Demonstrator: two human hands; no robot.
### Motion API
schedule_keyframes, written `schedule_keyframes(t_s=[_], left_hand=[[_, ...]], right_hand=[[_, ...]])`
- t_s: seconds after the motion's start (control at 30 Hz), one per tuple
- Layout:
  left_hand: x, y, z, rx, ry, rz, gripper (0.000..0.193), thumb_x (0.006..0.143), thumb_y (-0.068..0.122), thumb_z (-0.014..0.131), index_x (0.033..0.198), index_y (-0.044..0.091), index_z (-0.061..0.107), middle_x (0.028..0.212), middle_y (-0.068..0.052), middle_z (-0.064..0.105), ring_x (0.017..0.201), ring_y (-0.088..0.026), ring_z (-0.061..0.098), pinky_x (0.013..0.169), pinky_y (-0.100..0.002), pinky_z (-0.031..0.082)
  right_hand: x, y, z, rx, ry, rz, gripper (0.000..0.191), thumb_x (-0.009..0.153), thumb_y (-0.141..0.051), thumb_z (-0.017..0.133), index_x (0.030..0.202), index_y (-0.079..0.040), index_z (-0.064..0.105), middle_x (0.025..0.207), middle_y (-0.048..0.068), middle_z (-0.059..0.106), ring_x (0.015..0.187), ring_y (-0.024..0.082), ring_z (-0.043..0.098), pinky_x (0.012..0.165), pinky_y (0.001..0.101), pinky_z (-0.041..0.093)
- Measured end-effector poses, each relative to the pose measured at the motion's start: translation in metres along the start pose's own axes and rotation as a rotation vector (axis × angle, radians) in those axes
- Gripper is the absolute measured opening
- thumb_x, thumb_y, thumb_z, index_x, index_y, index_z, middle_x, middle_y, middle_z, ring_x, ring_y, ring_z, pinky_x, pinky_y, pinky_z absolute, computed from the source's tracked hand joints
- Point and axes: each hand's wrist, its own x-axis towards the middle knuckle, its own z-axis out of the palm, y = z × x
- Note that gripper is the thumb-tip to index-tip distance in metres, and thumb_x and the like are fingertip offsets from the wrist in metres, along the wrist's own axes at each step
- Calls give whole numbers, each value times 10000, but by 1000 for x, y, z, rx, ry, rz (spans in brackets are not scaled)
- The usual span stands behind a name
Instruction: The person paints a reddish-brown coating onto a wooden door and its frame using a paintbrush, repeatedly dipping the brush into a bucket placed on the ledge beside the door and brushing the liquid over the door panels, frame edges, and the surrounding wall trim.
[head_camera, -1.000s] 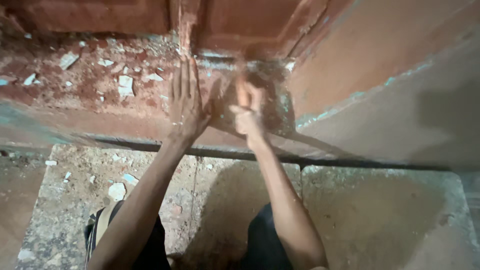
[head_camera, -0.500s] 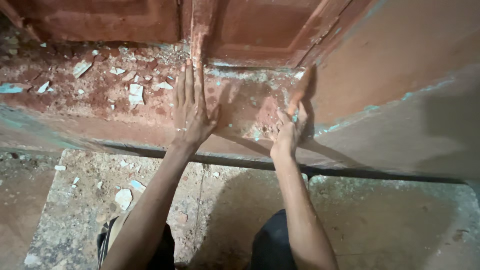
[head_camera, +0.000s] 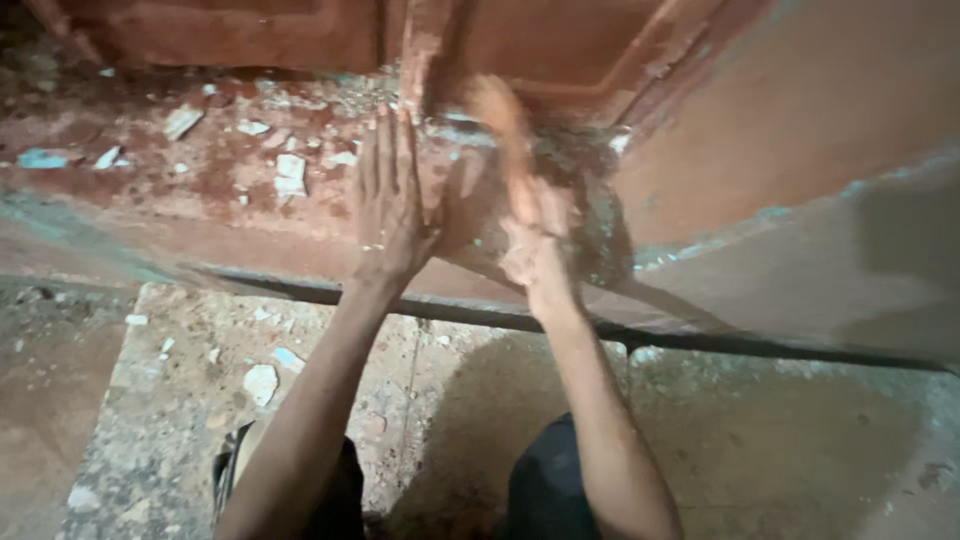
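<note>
Doorway under renovation — red wooden door (head_camera: 560, 40), scraped step (head_camera: 200, 190), paint chips (head_camera: 262, 382) on gritty floor (head_camera: 780, 450).

Rough, matt masonry ledge (head_camera: 230, 190), red-brown coating worn and patchy, pale plaster showing through beneath the left hand (head_camera: 390, 205). Flat, chalky paint chips (head_camera: 290, 172) scattered at 9 o'clock from that hand. Crumbly grey patch (head_camera: 590, 200) just at 3 o'clock of the blurred right hand (head_camera: 525, 230). Smoother red-brown painted door (head_camera: 560, 40) at 12 o'clock. Coarse, speckled concrete floor (head_camera: 200, 400) at 6 o'clock, dusty and dull.
</note>
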Motion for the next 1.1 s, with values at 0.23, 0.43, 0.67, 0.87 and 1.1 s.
schedule_keyframes(t_s=[0.23, 0.43, 0.67, 0.87, 1.1], left_hand=[[8, 2, -32, -134, 80, -34, 887, 967, 272, 631, 1641, -20, 133, 1709, -242, 159, 1596, -385, 204, 1336, -485, 173], [7, 7, -24, -89, 7, -54, 856, 978, 292, 616, 1632, -3, 149, 1693, -224, 189, 1576, -374, 215, 1310, -480, 168], [-2, 9, 16, -64, -36, -20, 752, 1105, 285, 512, 1685, 27, 107, 1751, -209, 165, 1639, -345, 183, 1370, -460, 155], [0, 5, 11, -100, -74, -8, 931, 1013, 288, 663, 1667, 33, 53, 1728, -221, 106, 1612, -350, 169, 1343, -489, 154], [-1, -55, -55, -190, 260, -30, 1078, 1019, 353, 817, 1687, 83, 16, 1768, -155, 79, 1648, -350, 150, 1385, -556, 180]], right_hand=[[-9, -9, 10, -80, 516, -97, 542, 984, -211, 651, 1461, -344, 430, 902, -37, 624, 561, 33, 515, 469, 205, 478], [-46, -9, 57, -104, 144, -50, 466, 1057, -328, 580, 1509, -281, 478, 630, -87, 371, 459, 18, 316, 361, 184, 238], [-53, -2, 71, -146, 68, 8, 490, 1052, -307, 525, 1532, -263, 440, 618, -59, 417, 457, 25, 350, 369, 188, 272], [-31, -8, 57, -71, 301, -154, 481, 1096, -329, 482, 1563, -232, 420, 984, -135, 599, 501, 35, 382, 371, 191, 282], [-54, 19, 91, -337, 153, -361, 482, 1088, -322, 458, 1547, -178, 419, 1248, -50, 669, 495, 40, 426, 356, 197, 335]])
